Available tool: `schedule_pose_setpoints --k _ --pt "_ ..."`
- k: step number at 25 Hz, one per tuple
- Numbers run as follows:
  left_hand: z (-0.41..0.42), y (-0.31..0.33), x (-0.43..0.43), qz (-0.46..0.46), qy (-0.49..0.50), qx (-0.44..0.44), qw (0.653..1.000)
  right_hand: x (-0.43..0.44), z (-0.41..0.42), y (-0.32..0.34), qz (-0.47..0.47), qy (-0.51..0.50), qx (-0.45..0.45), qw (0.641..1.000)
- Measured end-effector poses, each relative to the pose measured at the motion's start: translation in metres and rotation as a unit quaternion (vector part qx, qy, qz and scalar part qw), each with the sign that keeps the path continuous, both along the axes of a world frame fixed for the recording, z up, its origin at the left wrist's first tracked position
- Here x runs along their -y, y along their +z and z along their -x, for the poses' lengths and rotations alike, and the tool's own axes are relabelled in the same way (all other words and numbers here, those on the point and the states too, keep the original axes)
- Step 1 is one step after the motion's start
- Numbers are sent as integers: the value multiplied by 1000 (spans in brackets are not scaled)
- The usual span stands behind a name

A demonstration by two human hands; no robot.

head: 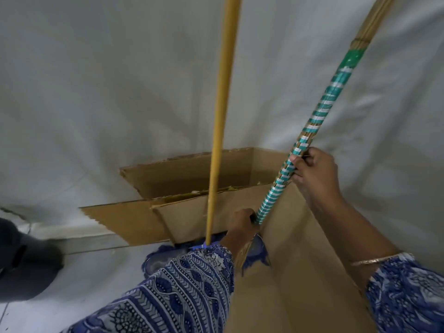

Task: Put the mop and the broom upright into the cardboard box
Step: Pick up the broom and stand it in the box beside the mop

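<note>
Two long tools rise out of the open brown cardboard box (192,174) against the white sheet-draped wall (96,92). Inside it I see the plain yellow mop pole (222,116) standing nearly upright, unheld. I have the tilted straw broom with green-and-white taped handle (319,114) clenched in both fists, right hand (314,169) high, left hand (241,223) low, probably to steer its end down inside. No readable writing anywhere.

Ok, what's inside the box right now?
The yellow mop pole stands in the box; its head is mostly hidden by the sleeve. The broom's lower end is covered too.
</note>
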State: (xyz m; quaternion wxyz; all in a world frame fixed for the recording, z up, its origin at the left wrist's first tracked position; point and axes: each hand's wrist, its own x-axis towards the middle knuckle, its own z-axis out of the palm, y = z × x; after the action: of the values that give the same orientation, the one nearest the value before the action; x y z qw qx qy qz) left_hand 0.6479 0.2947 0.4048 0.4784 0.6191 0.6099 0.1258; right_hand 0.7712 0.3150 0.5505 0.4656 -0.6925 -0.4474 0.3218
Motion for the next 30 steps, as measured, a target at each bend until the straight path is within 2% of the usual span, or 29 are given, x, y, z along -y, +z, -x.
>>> schedule_pose_setpoints --k 12,20,30 --pt "-111 -87 -53 34 -17 -31 999 -50 -92 -87 20 27 66 997" --pt "-139 -119 -64 37 18 -46 998 -64 -109 -116 28 36 54 997" --pt "-149 -117 -75 51 7 -56 997 -80 -121 -131 65 28 -1 998"
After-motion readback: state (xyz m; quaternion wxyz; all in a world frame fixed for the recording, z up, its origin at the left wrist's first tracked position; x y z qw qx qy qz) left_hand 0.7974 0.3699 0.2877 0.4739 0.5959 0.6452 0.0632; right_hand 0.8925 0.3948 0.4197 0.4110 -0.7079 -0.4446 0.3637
